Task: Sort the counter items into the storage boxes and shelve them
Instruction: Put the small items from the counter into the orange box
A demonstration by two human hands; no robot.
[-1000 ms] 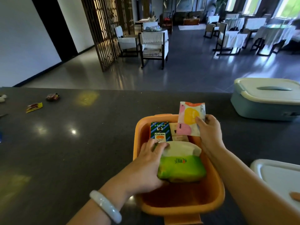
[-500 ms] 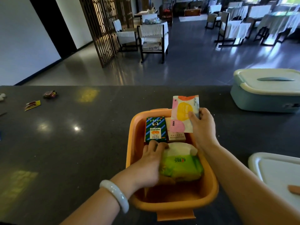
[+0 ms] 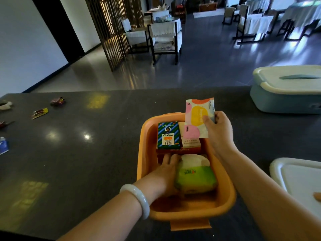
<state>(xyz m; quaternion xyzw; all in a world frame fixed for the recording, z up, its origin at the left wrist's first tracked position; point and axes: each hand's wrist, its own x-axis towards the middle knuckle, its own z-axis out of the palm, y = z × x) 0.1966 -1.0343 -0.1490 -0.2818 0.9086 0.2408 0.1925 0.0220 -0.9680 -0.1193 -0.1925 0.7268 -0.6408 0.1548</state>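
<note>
An open orange storage box [image 3: 224,204] sits on the dark counter in front of me. Inside it my left hand [image 3: 165,176] grips the left side of a green and white tissue pack [image 3: 196,176] lying low in the box. My right hand [image 3: 219,133] holds a pastel packet [image 3: 197,117] with yellow, pink and orange blobs, upright over the box's far right corner. A blue and green "Golden" box [image 3: 168,135] stands at the box's far end beside a pale carton [image 3: 191,143].
A closed blue-grey storage box with a white lid [image 3: 286,89] stands at the far right. A white lid [image 3: 302,180] lies at the near right. Small wrapped sweets [image 3: 40,113] [image 3: 57,101] and a blue item [image 3: 3,145] are scattered at the counter's left.
My left hand has pushed the tissue pack deeper into the orange box. The right hand still holds the pastel packet at the far right corner. The camera has tilted slightly down.
</note>
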